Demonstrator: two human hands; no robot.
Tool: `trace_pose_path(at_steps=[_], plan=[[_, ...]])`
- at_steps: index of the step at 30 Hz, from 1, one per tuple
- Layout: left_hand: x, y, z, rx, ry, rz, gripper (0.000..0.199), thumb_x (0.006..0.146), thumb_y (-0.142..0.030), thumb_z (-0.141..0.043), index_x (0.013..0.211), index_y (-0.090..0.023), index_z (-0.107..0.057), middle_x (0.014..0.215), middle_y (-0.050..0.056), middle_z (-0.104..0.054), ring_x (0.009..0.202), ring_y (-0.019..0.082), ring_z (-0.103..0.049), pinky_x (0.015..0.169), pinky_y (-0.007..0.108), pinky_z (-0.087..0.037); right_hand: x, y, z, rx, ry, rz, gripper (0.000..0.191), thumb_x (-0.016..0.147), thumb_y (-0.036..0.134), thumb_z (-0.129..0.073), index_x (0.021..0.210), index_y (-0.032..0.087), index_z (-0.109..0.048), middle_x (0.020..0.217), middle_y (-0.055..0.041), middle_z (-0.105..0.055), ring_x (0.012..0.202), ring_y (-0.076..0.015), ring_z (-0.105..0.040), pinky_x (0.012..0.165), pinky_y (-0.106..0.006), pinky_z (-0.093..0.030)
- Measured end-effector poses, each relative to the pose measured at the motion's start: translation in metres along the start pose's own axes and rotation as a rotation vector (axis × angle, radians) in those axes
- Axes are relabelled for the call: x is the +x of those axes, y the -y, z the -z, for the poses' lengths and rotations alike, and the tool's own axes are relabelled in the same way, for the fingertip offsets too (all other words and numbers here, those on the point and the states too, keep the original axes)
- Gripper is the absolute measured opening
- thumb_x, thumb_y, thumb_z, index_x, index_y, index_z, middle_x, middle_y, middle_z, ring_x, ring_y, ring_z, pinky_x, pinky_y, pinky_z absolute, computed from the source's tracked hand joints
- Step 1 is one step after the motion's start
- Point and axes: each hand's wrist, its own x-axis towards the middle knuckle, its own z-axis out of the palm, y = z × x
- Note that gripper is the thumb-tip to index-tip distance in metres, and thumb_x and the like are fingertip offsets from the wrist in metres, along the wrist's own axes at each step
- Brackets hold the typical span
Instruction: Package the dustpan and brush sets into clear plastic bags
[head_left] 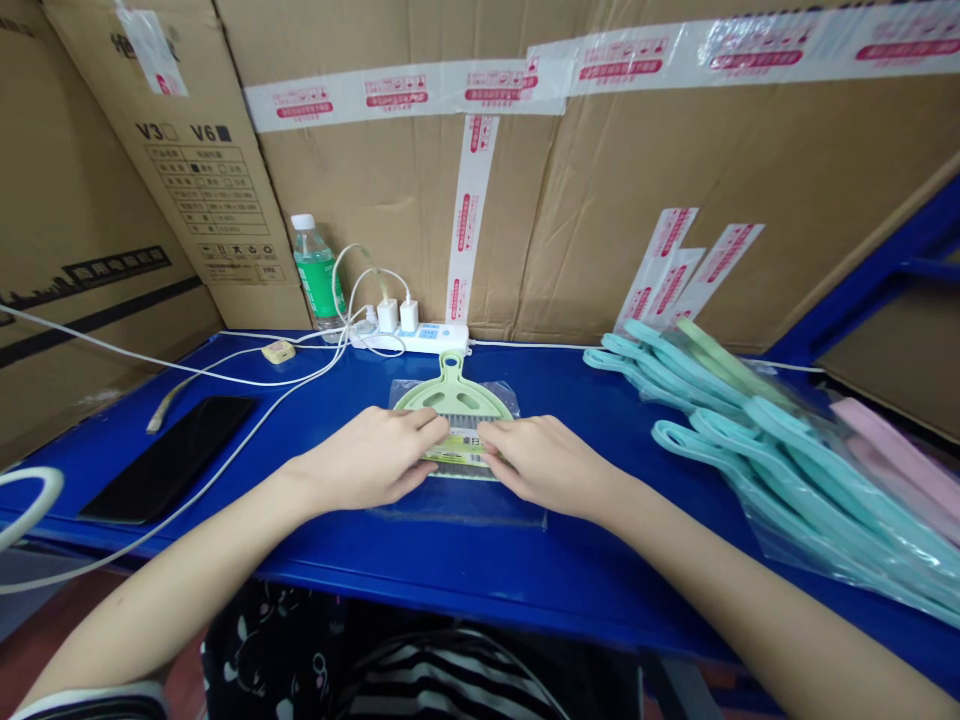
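Observation:
A light green brush and dustpan set (451,392) lies on the blue table, its looped handle pointing away from me. Grey bristles and a yellow-green paper label (466,441) show across its middle. Clear plastic film (487,508) spreads under and around it. My left hand (382,455) has its fingers closed on the left end of the label. On the label's right end, my right hand (536,462) is closed in the same way, thumb below and fingers above.
Wrapped turquoise sets (787,470) and pink ones (900,460) pile up at the right. A black phone (169,458), cables, a power strip (442,338) and a bottle (319,275) are at the left and back. Cardboard (375,180) walls the table's rear.

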Motion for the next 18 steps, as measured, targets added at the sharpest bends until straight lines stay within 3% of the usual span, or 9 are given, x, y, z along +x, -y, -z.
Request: trace_pose_path(at_steps=[4,8,13,18], plan=[[-0.004,0.006,0.001,0.013,0.091,0.085,0.028,0.082,-0.039,-0.066,0.093,-0.016,-0.055,0.088,0.006,-0.068,0.073,0.022,-0.067,0.062,0.03,-0.049,0.0,0.0,0.0,-0.015,0.013,-0.006,0.014,0.092,0.017,-0.043,0.089,0.018,-0.056,0.079,-0.0045,-0.07,0.07,-0.0198,-0.065,0.052,-0.03,-0.025],[-0.008,0.015,0.0,0.017,0.185,0.166,0.036,0.075,-0.047,-0.073,0.084,-0.017,-0.055,0.082,0.004,-0.067,0.063,0.02,-0.065,0.056,0.028,-0.045,0.0,0.0,-0.001,-0.028,0.02,-0.008,0.014,0.092,0.017,-0.043,0.089,0.017,-0.056,0.079,-0.0048,-0.07,0.07,-0.0199,-0.065,0.053,-0.031,-0.025],[-0.008,0.021,0.002,-0.082,0.186,0.118,0.027,0.077,-0.034,-0.074,0.077,-0.017,-0.053,0.076,0.0,-0.064,0.064,0.016,-0.063,0.055,0.023,-0.043,0.0,-0.001,0.0,-0.03,0.012,-0.007,0.014,0.091,0.015,-0.043,0.088,0.018,-0.056,0.077,-0.0046,-0.07,0.068,-0.0201,-0.065,0.053,-0.031,-0.025],[-0.006,0.012,0.001,-0.115,0.105,0.116,0.016,0.08,-0.02,-0.071,0.079,-0.016,-0.055,0.085,0.002,-0.064,0.073,0.015,-0.063,0.065,0.022,-0.047,-0.003,-0.003,0.001,-0.038,-0.023,-0.026,0.016,0.09,0.011,-0.041,0.088,0.017,-0.057,0.078,-0.0064,-0.07,0.067,-0.0207,-0.065,0.054,-0.033,-0.026]])
